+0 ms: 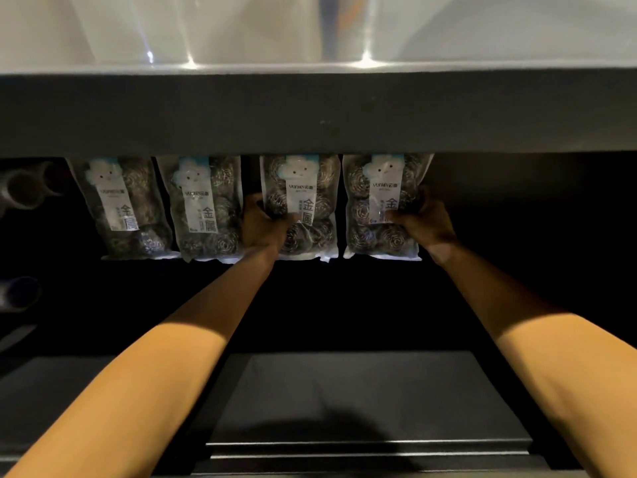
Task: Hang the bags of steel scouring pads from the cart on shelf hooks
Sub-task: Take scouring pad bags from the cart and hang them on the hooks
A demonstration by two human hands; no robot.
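Several clear bags of steel scouring pads hang side by side in the dark space under a grey shelf (317,112); their tops and the hooks are hidden behind the shelf edge. My left hand (263,224) grips the lower left side of the third bag (306,188). My right hand (422,220) grips the right side of the fourth bag (370,208), thumb on its front label. Two more bags hang further left, the first bag (125,208) and the second bag (206,208), untouched.
A dark lower shelf (362,401) lies beneath my forearms. Some round dark objects (31,188) sit at the far left in shadow. Above the grey shelf are pale translucent containers (241,29). To the right of the fourth bag is dark open space.
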